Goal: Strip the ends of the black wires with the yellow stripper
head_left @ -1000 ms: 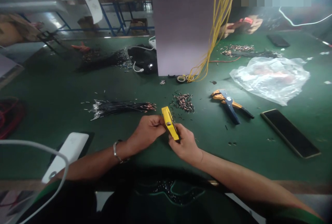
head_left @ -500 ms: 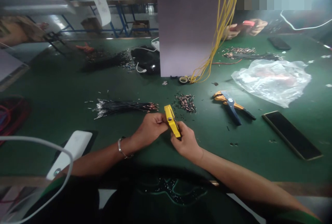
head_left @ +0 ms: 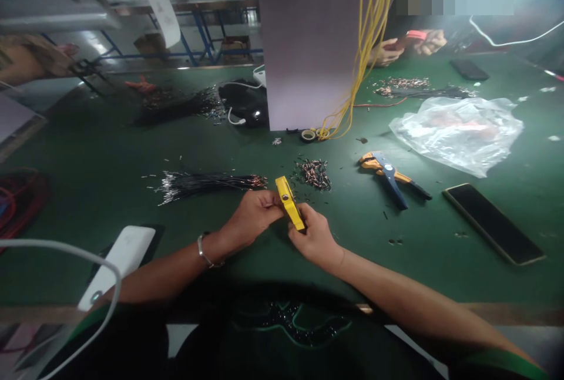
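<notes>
My right hand (head_left: 315,236) is wrapped round yellow crimping pliers (head_left: 291,204), held tilted above the table with the head pointing away from me. My left hand (head_left: 255,218) is pinched closed right beside the head of the pliers. Whatever it holds there is too small or too hidden to make out. Just beyond my left hand lies a bundle of black wires (head_left: 207,183), with silvery ends at the left and coppery ends at the right. A small heap of copper terminals (head_left: 315,173) is spread behind the pliers.
To the right lie blue-and-orange wire strippers (head_left: 388,174), a dark phone (head_left: 493,224) and a clear plastic bag (head_left: 462,133). Yellow wires (head_left: 370,45) hang beside a grey panel (head_left: 312,51). A white power bank (head_left: 123,259) lies left. Across the table, a co-worker's hands (head_left: 392,51) hold a red tool.
The whole view has shifted slightly, so things on the table appear a little further left. My hands keep the same hold around the pliers.
</notes>
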Available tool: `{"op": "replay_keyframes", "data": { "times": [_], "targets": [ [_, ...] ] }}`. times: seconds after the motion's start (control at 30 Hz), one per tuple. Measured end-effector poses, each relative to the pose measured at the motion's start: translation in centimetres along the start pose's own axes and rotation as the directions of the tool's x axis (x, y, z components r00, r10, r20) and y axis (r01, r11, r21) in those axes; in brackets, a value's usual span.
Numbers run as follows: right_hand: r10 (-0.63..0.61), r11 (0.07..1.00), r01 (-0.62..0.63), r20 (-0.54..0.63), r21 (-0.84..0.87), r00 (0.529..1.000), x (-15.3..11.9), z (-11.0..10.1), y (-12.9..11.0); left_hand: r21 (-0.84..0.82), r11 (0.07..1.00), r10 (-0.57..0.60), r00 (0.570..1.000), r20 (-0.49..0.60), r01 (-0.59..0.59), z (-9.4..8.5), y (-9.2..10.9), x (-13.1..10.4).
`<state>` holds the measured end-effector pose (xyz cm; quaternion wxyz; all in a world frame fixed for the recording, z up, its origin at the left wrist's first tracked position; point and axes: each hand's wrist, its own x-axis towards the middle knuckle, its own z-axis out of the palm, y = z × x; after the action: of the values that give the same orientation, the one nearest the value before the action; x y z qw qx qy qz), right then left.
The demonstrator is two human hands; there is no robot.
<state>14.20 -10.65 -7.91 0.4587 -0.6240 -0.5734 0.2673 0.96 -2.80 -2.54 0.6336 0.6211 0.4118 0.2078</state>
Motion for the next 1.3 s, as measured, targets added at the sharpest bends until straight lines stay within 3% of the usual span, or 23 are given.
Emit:
{"op": "replay_keyframes", "data": {
  "times": [0.23, 0.53, 0.83, 0.97, 1.2, 1.3],
  "targets": [
    [0.095, 0.959, -0.135, 0.166, 0.249, 0.981, 0.3, -0.7, 0.7, -0.162, 0.977, -0.142, 0.989, -0.027, 0.136, 0.3, 0.4, 0.2],
    [0.253, 0.716, -0.410, 0.338, 0.565, 0.907, 0.5, -0.7, 0.7, -0.302, 0.940, -0.177, 0.984, -0.031, 0.160, 0.6, 0.4, 0.0],
    [0.206, 0.550, -0.467, 0.430, 0.692, 0.879, 0.4, -0.7, 1.1, -0.373, 0.904, -0.231, 0.973, -0.015, 0.209, 0.5, 0.5, -0.1],
    [0.189, 0.540, -0.477, 0.452, 0.693, 0.872, 0.4, -1.0, 1.2, -0.375, 0.900, -0.244, 0.970, -0.008, 0.223, 0.5, 0.6, -0.3],
    [0.221, 0.635, -0.461, 0.426, 0.620, 0.877, 0.7, -1.2, 1.0, -0.368, 0.902, -0.251, 0.968, -0.018, 0.227, 0.3, 0.3, -0.1],
    [0.272, 0.610, -0.450, 0.361, 0.652, 0.892, 1.6, -2.4, 1.6, -0.359, 0.910, -0.235, 0.971, -0.040, 0.205, -0.3, 0.4, 0.1]
  ]
}}
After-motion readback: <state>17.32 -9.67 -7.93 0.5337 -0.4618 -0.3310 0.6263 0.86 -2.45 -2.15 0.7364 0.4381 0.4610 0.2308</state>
